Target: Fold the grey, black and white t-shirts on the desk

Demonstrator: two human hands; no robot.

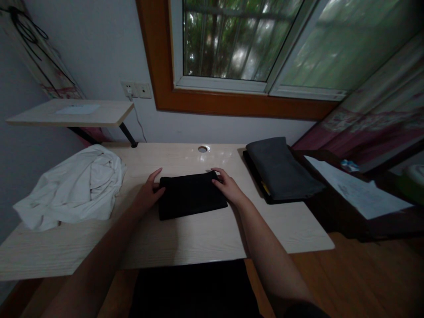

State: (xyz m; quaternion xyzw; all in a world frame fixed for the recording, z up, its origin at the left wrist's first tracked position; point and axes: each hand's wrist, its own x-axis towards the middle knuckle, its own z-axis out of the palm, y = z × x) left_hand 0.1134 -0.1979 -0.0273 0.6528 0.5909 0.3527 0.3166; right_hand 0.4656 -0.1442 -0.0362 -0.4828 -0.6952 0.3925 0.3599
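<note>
A flat black rectangular fabric piece (pixel 192 196) lies on the pale wooden desk (pixel 212 240) in front of me. Whether it is a pouch or a folded cloth I cannot tell. At its left edge is my left hand (pixel 147 194), with the thumb against the near side, the index finger stretched out and another finger partly hidden at the edge. My right hand (pixel 229 185) pinches the far right corner, thumb on top and fingers behind.
Crumpled white cloth (pixel 76 185) covers the desk's left side, below a raised shelf (pixel 109 112). A dark grey folded cloth (pixel 281 168) rests on a black item at the right. Behind are a cable hole (pixel 202 149) and a window (pixel 232 44). Papers (pixel 357 190) lie farther right.
</note>
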